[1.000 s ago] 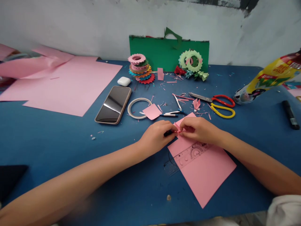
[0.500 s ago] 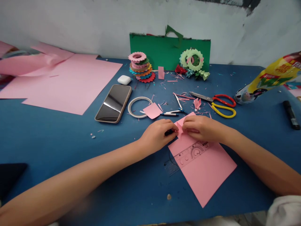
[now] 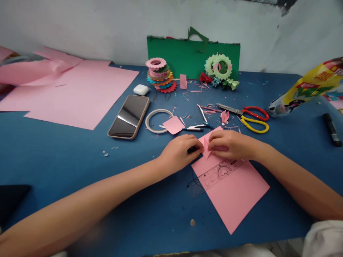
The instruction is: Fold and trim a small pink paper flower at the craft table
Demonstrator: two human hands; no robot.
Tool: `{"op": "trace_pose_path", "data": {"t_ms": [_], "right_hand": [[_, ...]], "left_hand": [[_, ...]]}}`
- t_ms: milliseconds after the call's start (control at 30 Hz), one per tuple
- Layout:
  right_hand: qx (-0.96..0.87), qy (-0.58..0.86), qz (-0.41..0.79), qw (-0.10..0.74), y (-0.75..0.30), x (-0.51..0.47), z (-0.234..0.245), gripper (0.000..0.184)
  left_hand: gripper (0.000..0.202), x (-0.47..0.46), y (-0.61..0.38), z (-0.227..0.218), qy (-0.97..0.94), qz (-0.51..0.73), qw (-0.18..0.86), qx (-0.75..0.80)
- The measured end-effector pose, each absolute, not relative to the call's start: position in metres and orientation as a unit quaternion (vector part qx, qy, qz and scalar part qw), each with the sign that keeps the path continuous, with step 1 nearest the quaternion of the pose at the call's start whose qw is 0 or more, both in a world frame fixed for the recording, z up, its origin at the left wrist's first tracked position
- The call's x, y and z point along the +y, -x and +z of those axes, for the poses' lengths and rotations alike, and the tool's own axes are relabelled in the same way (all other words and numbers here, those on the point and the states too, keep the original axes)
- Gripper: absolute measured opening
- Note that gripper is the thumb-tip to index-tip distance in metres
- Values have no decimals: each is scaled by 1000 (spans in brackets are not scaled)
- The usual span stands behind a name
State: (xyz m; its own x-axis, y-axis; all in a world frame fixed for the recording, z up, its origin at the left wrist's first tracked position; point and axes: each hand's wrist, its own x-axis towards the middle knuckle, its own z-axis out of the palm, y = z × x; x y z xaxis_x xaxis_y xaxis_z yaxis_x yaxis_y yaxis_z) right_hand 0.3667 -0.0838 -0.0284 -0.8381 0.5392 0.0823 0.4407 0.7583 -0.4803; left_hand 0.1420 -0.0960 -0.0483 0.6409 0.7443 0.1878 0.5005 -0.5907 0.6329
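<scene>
Between my two hands is a small folded piece of pink paper point(image 3: 206, 149). My left hand point(image 3: 180, 151) pinches its left side with closed fingertips. On the other side, the fingers of my right hand point(image 3: 230, 144) are closed on it too, partly hiding it. Below lies a larger pink sheet point(image 3: 234, 203), turned cornerwise on the blue table. A clear ruler point(image 3: 214, 178) with a protractor shape rests across that sheet, its left end over the table. Just beyond my hands are a drawing compass point(image 3: 205, 124) and a small pink paper square point(image 3: 174, 125).
Red-and-yellow scissors point(image 3: 255, 119) lie right of the compass. A phone point(image 3: 129, 117), white earbud case point(image 3: 141, 90) and tape roll point(image 3: 149, 125) are left. Behind stand stacked paper rings point(image 3: 156, 64) and a green board point(image 3: 177, 51). A yellow bag point(image 3: 312, 84) is right; pink sheets point(image 3: 104, 85) lie far left.
The folded paper between my fingers now shows a clearer pointed shape. My hands have barely shifted, and the whole view has moved slightly.
</scene>
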Motion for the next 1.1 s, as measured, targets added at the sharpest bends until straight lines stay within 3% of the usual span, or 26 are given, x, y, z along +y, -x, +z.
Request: {"op": "trace_pose_path", "data": {"t_ms": [333,800,1000,1100], "right_hand": [[-946,256,170,104,-359,-88,-28,24],[-889,373,163,211,-349,-101,-42,16],[-858,368,228,275,-346,-101,-49,17],[-836,383,239,313,-345,-105,-51,8]], "left_hand": [[7,-96,-142,-51,-865,225,273,355],[5,-96,-142,-51,-864,237,260,361],[5,-98,-143,-51,-860,240,255,370],[6,-99,-142,-49,-847,250,268,386]]}}
